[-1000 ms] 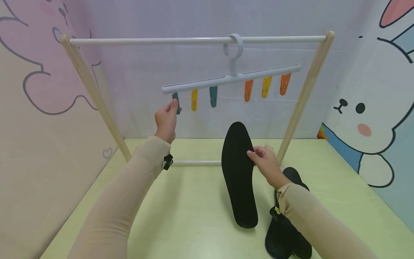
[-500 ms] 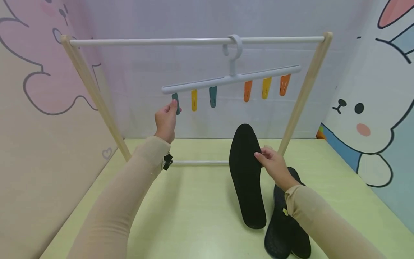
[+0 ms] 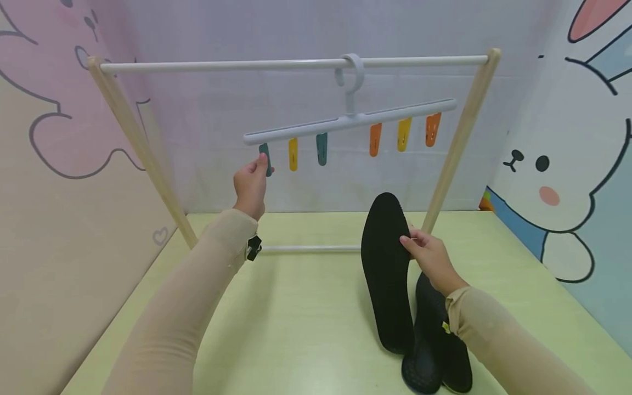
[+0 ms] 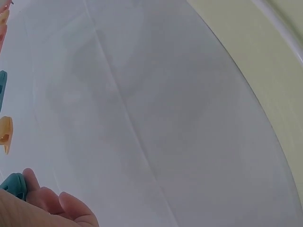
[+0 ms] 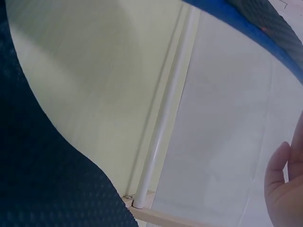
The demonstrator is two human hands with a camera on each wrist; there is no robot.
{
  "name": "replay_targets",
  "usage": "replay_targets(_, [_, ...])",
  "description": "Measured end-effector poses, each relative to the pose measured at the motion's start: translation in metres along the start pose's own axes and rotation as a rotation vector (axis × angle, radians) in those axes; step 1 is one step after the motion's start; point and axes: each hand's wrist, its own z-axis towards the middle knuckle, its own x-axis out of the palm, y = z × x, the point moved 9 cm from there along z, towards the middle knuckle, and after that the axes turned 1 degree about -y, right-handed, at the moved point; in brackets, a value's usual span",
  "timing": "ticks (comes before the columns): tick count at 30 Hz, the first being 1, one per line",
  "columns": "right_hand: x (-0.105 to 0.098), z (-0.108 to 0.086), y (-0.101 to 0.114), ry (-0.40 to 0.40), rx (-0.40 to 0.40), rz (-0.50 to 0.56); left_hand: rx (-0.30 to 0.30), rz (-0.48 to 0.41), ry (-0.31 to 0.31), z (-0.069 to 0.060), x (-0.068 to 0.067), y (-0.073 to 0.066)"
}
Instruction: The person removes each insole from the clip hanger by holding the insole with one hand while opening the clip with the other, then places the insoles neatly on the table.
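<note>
My left hand (image 3: 250,186) is raised to the low left end of a white clip hanger (image 3: 306,130), pinching a teal clip (image 3: 264,150) between thumb and fingers. The left wrist view catches that same teal clip (image 4: 16,184) beside the fingertips. On the right, my right hand (image 3: 434,260) grips a black insole (image 3: 386,274) by its right edge, holding it nearly upright with toe end up. In the right wrist view, a dark textured insole surface (image 5: 52,165) fills the left side. Below the right hand, two more black insoles (image 3: 428,329) lie on the table, partly covered by the sleeve.
The hanger hooks over the white rod (image 3: 222,66) of a wooden-legged rack (image 3: 143,153). Yellow clips (image 3: 293,153), another teal clip (image 3: 322,148) and orange clips (image 3: 375,140) hang from it. A lower white rod (image 3: 311,249) crosses near the table (image 3: 296,329).
My right hand has shifted to the right with the insole, bringing its lower end over the insoles on the table. The left hand keeps its pinch on the teal clip.
</note>
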Motion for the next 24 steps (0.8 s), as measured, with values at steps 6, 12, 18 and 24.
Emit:
replay_targets(6, [-0.013, 0.002, -0.004, -0.024, 0.032, -0.011, 0.005, 0.004, -0.009, -0.001, 0.001, 0.000])
replay_targets(12, [-0.024, 0.000, -0.008, -0.038, 0.065, 0.018, -0.001, 0.008, -0.008, 0.001, 0.001, 0.000])
replay_targets(18, [-0.032, -0.002, -0.011, -0.049, 0.083, 0.021, -0.015, 0.008, -0.007, 0.005, 0.001, 0.004])
replay_targets(24, [-0.035, -0.005, -0.017, -0.046, 0.115, -0.044, -0.006, -0.006, 0.006, 0.007, 0.002, 0.003])
